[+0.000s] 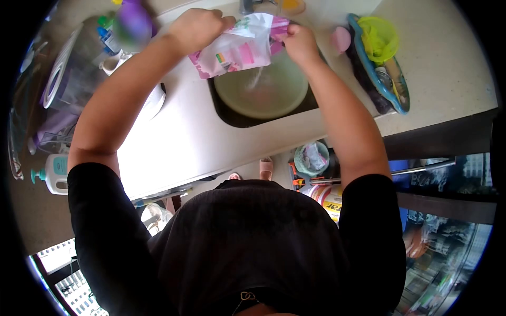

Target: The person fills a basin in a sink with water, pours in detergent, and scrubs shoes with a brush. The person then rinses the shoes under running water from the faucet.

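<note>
A pink and white plastic packet (234, 52) is stretched between my two hands over the sink. My left hand (199, 29) is closed on its upper left edge, and my right hand (299, 42) pinches its upper right corner. Beneath the packet, a large pale green basin (290, 95) sits in the dark sink (237, 122). A thin stream of water runs down into the basin, where the water looks cloudy. The faucet (246, 6) stands behind the packet.
Right of the sink, a blue-rimmed tray (369, 68) holds a yellow-green basket (378, 39). A pink round item (341, 39) lies beside it. At the left are a pump bottle (55, 174) and a purple blurred object (133, 23). A small bin (312, 158) stands on the floor.
</note>
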Action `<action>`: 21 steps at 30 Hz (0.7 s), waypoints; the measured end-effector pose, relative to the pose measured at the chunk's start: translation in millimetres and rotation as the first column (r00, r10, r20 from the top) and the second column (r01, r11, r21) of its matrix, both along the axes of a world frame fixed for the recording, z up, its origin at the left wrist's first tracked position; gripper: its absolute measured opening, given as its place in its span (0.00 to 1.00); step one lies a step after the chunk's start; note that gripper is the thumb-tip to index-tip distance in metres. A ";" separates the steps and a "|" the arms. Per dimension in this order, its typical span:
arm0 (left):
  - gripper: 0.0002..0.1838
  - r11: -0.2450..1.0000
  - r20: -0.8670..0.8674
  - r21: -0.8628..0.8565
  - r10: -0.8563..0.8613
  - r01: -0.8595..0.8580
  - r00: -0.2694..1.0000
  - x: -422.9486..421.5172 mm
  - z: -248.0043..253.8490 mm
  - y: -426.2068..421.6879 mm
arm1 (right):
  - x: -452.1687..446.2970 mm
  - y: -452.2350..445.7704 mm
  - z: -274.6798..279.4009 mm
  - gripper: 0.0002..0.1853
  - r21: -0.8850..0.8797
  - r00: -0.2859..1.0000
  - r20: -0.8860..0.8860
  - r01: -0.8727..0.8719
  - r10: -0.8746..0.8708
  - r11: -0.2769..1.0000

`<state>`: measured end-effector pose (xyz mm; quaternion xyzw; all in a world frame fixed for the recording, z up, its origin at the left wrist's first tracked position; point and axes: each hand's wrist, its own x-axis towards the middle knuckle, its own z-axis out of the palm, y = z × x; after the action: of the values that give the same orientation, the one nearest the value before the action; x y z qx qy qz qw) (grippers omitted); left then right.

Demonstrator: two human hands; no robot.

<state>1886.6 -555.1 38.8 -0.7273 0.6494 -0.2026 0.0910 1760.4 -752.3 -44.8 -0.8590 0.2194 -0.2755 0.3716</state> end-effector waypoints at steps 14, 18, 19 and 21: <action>0.12 0.986 -0.013 0.135 0.095 -0.092 0.995 -23.0 41.4 0.5 | 5.9 -7.7 10.1 0.11 -0.122 0.998 -0.007 0.060 -0.061 0.991; 0.10 0.998 0.048 0.005 -0.056 0.056 0.997 -0.2 15.3 1.6 | 8.2 -1.3 9.8 0.12 -0.040 0.994 0.026 0.109 -0.108 0.993; 0.10 0.998 0.039 -0.035 -0.056 0.057 0.998 3.6 14.8 3.7 | 9.4 0.8 13.9 0.12 -0.033 0.989 0.032 0.146 -0.145 0.989; 0.10 0.992 0.011 -0.110 -0.052 0.053 0.999 4.2 13.5 10.3 | 6.0 6.5 25.9 0.11 0.001 1.000 -0.018 0.017 -0.017 1.000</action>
<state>1890.8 -544.8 52.2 -0.7131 0.6557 -0.2433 0.0476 1766.5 -745.9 -18.9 -0.8593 0.2306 -0.2706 0.3678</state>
